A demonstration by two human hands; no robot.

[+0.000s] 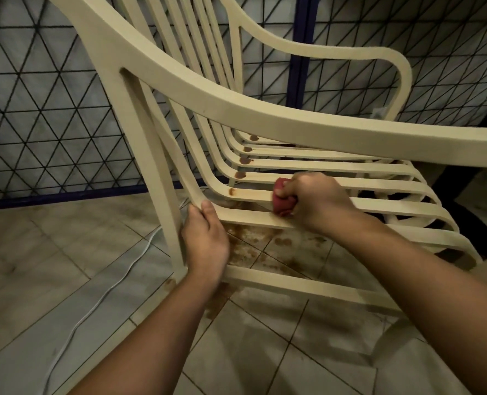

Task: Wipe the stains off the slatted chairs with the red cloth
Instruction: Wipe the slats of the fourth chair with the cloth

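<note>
Held both arms out over pale floor tiles, marked with a brown spill under the seat and crossed by a white cable, with a wire mesh panel behind. Gripped the frame of the cream slatted chair with the left hand, fingers curled round it. Pressed the crumpled red cloth, clenched in the right hand, on a seat slat near the brown stains.

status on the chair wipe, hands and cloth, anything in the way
Left hand grips chair near edge. Right hand presses red cloth on seat slat. Brown stains show at slat bends. Nothing blocking the cloth.
</note>
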